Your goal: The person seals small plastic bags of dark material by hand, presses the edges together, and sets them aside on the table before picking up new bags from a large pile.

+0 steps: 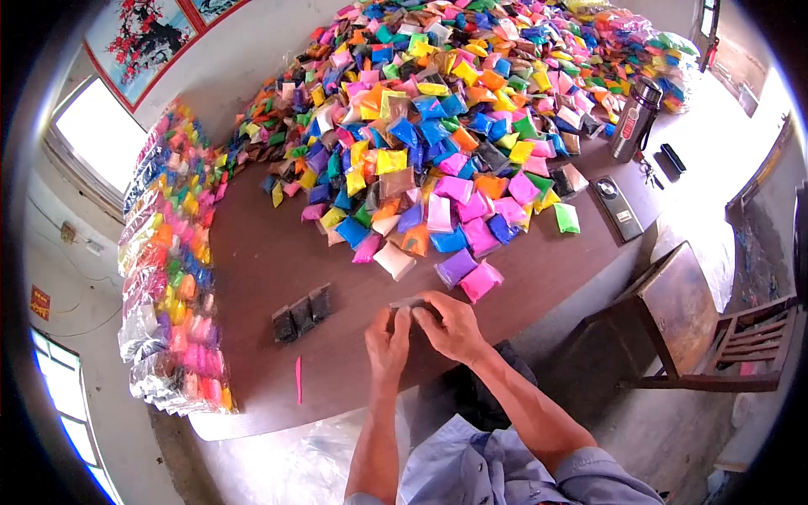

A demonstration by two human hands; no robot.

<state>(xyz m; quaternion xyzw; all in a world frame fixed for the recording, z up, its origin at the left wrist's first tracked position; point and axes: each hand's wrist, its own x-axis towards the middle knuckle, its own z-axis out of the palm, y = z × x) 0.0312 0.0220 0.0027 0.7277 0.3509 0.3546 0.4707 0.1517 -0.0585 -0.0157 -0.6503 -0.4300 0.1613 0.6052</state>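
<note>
Both of my hands meet over the near edge of the brown table. Between them is a small packet, of which a greyish clear plastic edge shows; the fingers cover the rest. My left hand pinches its left side with the thumb up, and my right hand has its fingers curled over the right side. To the left lie several black packets in a row, and a thin pink stick. Just beyond my hands rest a pink packet and a purple packet.
A large heap of colourful packets covers the table's far side. Clear bags of packets are stacked along the left edge. At the right are a steel flask, a dark rectangular case and keys. A wooden chair stands beyond.
</note>
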